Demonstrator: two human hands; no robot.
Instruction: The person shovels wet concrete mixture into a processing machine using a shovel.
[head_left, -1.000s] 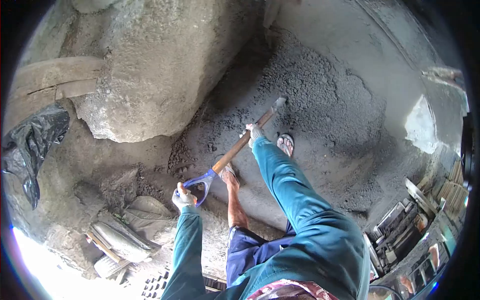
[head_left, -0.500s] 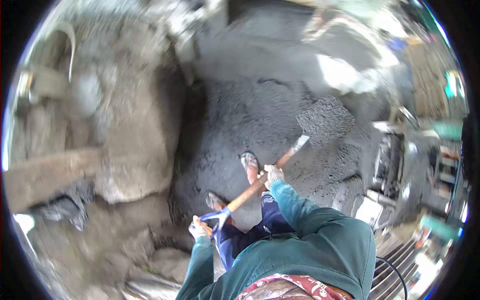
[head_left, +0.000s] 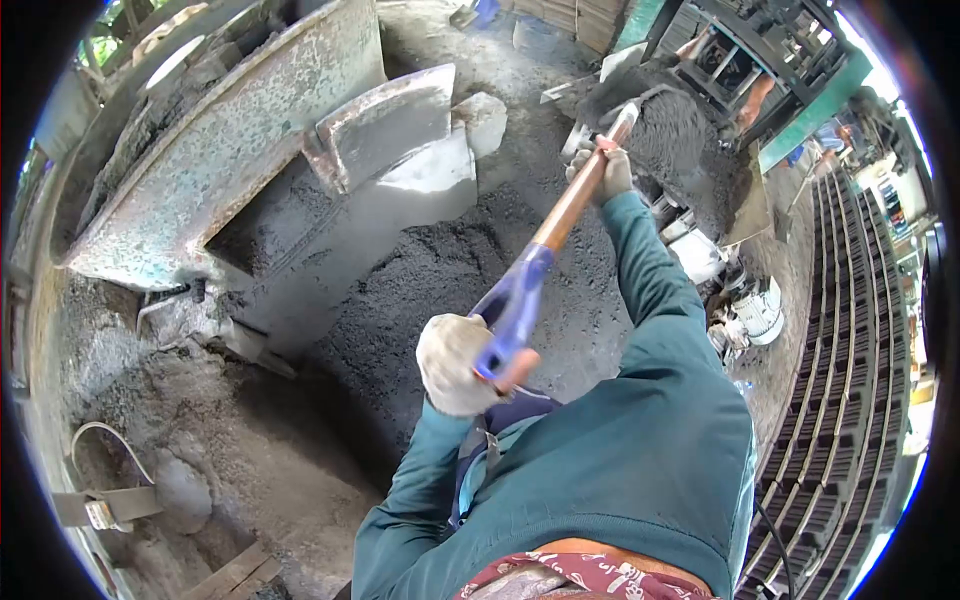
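Observation:
A shovel (head_left: 568,212) with a wooden shaft and a blue D-shaped handle reaches from my body up toward the top right. My left hand (head_left: 458,365), in a pale glove, is closed round the blue handle. Further along, near the blade end, my right hand (head_left: 602,172), also gloved, grips the shaft. Dark grey wet mix (head_left: 672,130) lies at the far end of the shovel, and the blade is hardly visible against it. More dark grey mix (head_left: 430,280) covers the floor below the shaft.
A large, worn metal trough (head_left: 240,130) stands at the upper left. Rows of dark blocks on racks (head_left: 830,370) run down the right side. A motor (head_left: 757,312) sits right of my right arm. A green-framed machine (head_left: 735,50) stands at the top right.
The view has turned to the right. The loaded shovel has risen from low over the floor toward the green-framed machine, with both hands still on it.

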